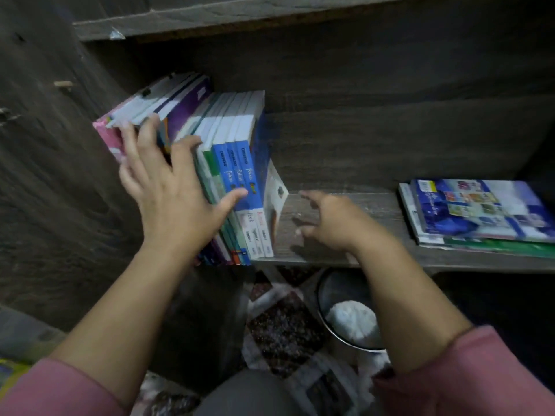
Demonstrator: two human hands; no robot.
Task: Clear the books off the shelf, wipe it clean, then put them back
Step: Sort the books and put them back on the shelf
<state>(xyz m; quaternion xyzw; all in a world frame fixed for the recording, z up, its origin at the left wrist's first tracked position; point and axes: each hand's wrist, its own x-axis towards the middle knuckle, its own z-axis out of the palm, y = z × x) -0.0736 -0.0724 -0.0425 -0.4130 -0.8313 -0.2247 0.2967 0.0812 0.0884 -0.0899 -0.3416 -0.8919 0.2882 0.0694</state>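
A row of upright books (240,163) leans left at the left end of the dark wooden shelf (375,205). My left hand (168,190) lies spread over their spines, fingers straight, thumb touching a blue spine. A thin white book (277,193) leans at the row's right end. My right hand (330,220) hovers just right of it over the bare shelf board, fingers loosely curled and holding nothing; it is motion-blurred. A flat stack of books (480,217) lies at the shelf's right end.
Below the shelf stands a metal bowl (326,301) with a white cloth (353,322) in it, on a patterned floor covering (282,325). The cabinet's side wall (54,175) rises on the left. An upper shelf board (240,16) runs overhead.
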